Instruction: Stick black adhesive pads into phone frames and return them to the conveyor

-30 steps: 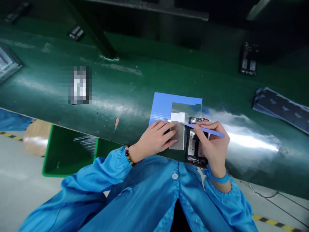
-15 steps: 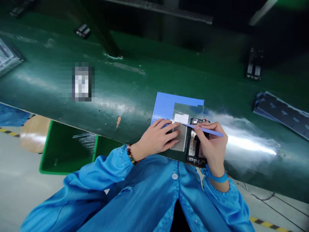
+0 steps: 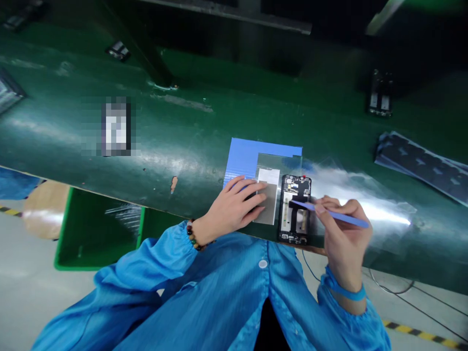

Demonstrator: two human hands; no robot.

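Observation:
My left hand (image 3: 237,202) lies flat, fingers spread, on a grey and white sheet (image 3: 269,204). Its fingertips press the sheet's left part. The sheet rests over a clear pane and a blue board (image 3: 241,153). In my right hand (image 3: 345,234) is a slim pair of blue tweezers (image 3: 343,218), pinched between thumb and fingers. Their tip is over the middle of an opened phone (image 3: 287,214), whose inner parts show. The phone lies lengthwise at the table's front edge, right of the sheet. Whether the tip carries anything is too small to tell.
Clear plastic film (image 3: 361,204) lies right of the phone. Dark patterned sheets (image 3: 420,163) are farther right. Another phone part (image 3: 380,95) lies behind them. A post (image 3: 146,53) stands on the green table (image 3: 204,126). A green bin (image 3: 95,234) is below, left.
My right hand has moved right and toward me, taking the tweezers' tip from the sheet to over the phone. More of the phone is uncovered. My left hand stays on the sheet.

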